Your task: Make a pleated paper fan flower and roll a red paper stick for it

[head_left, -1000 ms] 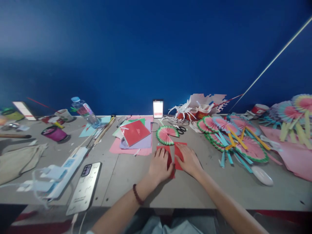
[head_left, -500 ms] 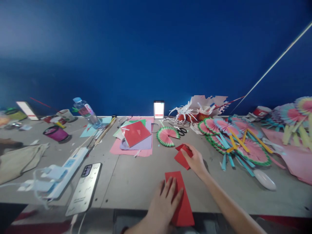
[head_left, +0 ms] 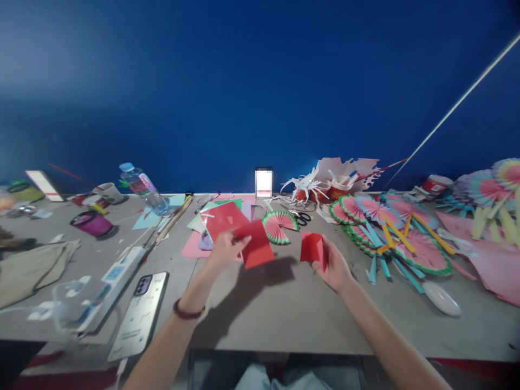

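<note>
Raised over the table, my left hand point(head_left: 225, 250) pinches a red paper sheet point(head_left: 257, 246) near its left edge, and the sheet throws a shadow on the tabletop. On the right, my right hand point(head_left: 335, 266) grips a smaller folded piece of red paper point(head_left: 312, 248), its flaps standing partly apart. Behind my left hand lies a stack topped by a red sheet pack point(head_left: 223, 218), partly covered by the held sheet. Between the hands and farther back rests a pleated watermelon paper fan point(head_left: 280, 226), with black-handled scissors point(head_left: 301, 218) beside it.
Several finished paper fans point(head_left: 422, 252) crowd the right, near a white oval object point(head_left: 442, 299). A power strip point(head_left: 109, 287) and a phone point(head_left: 140, 314) lie at left. A water bottle point(head_left: 144, 187) leans behind them. A lit phone point(head_left: 264, 182) stands against the blue wall.
My left hand has picked up the red sheet from the table's front edge and moved it up and left. My right hand has lifted and turned its folded red paper.
</note>
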A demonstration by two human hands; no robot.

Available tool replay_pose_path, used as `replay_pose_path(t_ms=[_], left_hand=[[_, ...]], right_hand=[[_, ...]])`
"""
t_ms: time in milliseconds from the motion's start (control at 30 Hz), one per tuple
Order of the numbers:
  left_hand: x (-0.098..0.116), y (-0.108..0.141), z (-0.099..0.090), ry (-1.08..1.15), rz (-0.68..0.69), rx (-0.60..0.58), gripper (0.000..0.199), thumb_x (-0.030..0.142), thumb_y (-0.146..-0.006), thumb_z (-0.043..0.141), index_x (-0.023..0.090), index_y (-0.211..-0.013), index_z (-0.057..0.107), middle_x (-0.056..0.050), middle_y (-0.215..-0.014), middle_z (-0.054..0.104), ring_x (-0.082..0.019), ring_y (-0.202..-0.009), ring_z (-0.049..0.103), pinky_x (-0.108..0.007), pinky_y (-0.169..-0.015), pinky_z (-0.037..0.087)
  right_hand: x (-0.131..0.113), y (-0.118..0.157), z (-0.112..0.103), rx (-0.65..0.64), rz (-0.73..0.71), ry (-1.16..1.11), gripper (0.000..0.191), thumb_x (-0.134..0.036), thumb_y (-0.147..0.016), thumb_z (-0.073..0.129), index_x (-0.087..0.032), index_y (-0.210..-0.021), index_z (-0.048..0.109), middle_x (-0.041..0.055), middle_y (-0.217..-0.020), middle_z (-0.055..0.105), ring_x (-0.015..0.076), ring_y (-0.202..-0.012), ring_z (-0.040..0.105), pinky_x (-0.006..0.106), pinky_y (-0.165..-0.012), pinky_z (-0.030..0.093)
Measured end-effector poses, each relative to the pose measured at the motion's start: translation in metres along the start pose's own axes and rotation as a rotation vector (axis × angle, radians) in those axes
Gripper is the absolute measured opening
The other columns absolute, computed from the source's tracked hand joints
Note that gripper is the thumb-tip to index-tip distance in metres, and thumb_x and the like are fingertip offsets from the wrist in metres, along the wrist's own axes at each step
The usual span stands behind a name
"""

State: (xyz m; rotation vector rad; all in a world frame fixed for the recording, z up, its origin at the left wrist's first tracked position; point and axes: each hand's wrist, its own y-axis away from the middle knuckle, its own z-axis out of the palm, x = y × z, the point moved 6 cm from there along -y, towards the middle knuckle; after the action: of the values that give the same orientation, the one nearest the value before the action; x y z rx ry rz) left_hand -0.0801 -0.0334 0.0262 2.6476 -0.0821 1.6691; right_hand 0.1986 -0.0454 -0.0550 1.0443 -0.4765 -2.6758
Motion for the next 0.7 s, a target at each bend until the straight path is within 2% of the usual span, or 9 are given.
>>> replay_pose_path(t_ms=[133,233,300,367,433,500,567,633,700], left_hand=[[-0.027,-0.055,-0.027,0.074,-0.019,0.23,0.025,0.035,-0.074,0.065,0.015,-0.09,0.062,-0.005,-0.076,0.069,-0.018,-0.062,0.062,-0.027,-0.056,0.048],[-0.048,-0.072,-0.034,-0.12,0.039,0.303,0.03,0.03,-0.074,0.066,0.015,-0.099,0.061,-0.008,-0.087,0.07,-0.022,-0.079,0.066,-0.034,-0.075,0.052],[-0.061,-0.073,-0.035,-0.261,0.031,0.349,0.044,0.03,-0.077,0.062,0.013,-0.117,0.056,-0.012,-0.101,0.069,-0.026,-0.093,0.065,-0.04,-0.085,0.051],[-0.063,-0.066,-0.034,-0.362,0.1,0.438,0.059,0.03,-0.08,0.06,0.011,-0.134,0.046,-0.019,-0.126,0.06,-0.031,-0.116,0.057,-0.046,-0.098,0.046],[-0.054,-0.056,-0.028,-0.451,0.211,0.514,0.066,0.034,-0.08,0.061,0.009,-0.139,0.042,-0.022,-0.14,0.049,-0.034,-0.133,0.043,-0.048,-0.107,0.038],[-0.042,-0.045,-0.016,-0.433,0.269,0.553,0.06,0.038,-0.082,0.06,0.012,-0.135,0.049,-0.021,-0.14,0.049,-0.036,-0.135,0.04,-0.05,-0.11,0.034],[-0.034,-0.04,0.005,-0.267,0.263,0.446,0.046,0.044,-0.086,0.055,0.014,-0.121,0.06,-0.017,-0.124,0.061,-0.031,-0.117,0.055,-0.045,-0.1,0.043],[-0.03,-0.039,0.036,-0.004,0.187,0.176,0.043,0.05,-0.091,0.045,0.015,-0.104,0.067,-0.011,-0.092,0.07,-0.022,-0.082,0.065,-0.036,-0.08,0.051],[-0.027,-0.033,0.069,0.186,0.108,-0.112,0.047,0.056,-0.087,0.05,0.014,-0.096,0.069,-0.005,-0.071,0.067,-0.016,-0.057,0.059,-0.03,-0.061,0.049]], right_hand=[[-0.006,0.001,-0.001,-0.01,-0.066,0.058,0.018,-0.04,-0.083,0.065,-0.022,-0.085,0.066,0.0022,-0.084,0.076,0.018,-0.077,0.071,0.03,-0.072,0.059],[-0.009,0.001,0.0,-0.031,-0.148,0.306,0.042,-0.059,-0.09,0.044,-0.023,-0.086,0.066,0.009,-0.103,0.075,0.0255,-0.1,0.069,0.039,-0.082,0.056],[-0.008,0.002,0.003,-0.065,-0.165,0.527,0.062,-0.068,-0.09,0.026,-0.021,-0.093,0.067,0.0141,-0.113,0.072,0.0298,-0.105,0.067,0.045,-0.083,0.054],[-0.006,0.003,0.006,-0.101,-0.124,0.648,0.078,-0.073,-0.088,0.013,-0.02,-0.103,0.067,0.0178,-0.115,0.07,0.0319,-0.102,0.068,0.047,-0.081,0.053],[-0.002,0.005,0.008,-0.139,-0.06,0.613,0.084,-0.074,-0.087,0.007,-0.02,-0.112,0.065,0.0188,-0.117,0.07,0.0323,-0.1,0.068,0.048,-0.083,0.051],[0.001,0.007,0.013,-0.187,-0.012,0.511,0.083,-0.074,-0.087,0.009,-0.022,-0.122,0.062,0.0175,-0.122,0.067,0.0317,-0.104,0.067,0.048,-0.086,0.05],[0.006,0.01,0.019,-0.237,0.03,0.447,0.079,-0.073,-0.087,0.012,-0.024,-0.13,0.057,0.0159,-0.128,0.065,0.0309,-0.107,0.065,0.049,-0.088,0.049],[0.012,0.012,0.024,-0.281,0.072,0.449,0.078,-0.072,-0.087,0.016,-0.024,-0.134,0.053,0.0159,-0.128,0.065,0.0304,-0.106,0.066,0.048,-0.089,0.049],[0.014,0.013,0.029,-0.302,0.029,0.547,0.078,-0.072,-0.088,0.017,-0.02,-0.134,0.054,0.0173,-0.122,0.068,0.0302,-0.102,0.068,0.048,-0.088,0.05]])
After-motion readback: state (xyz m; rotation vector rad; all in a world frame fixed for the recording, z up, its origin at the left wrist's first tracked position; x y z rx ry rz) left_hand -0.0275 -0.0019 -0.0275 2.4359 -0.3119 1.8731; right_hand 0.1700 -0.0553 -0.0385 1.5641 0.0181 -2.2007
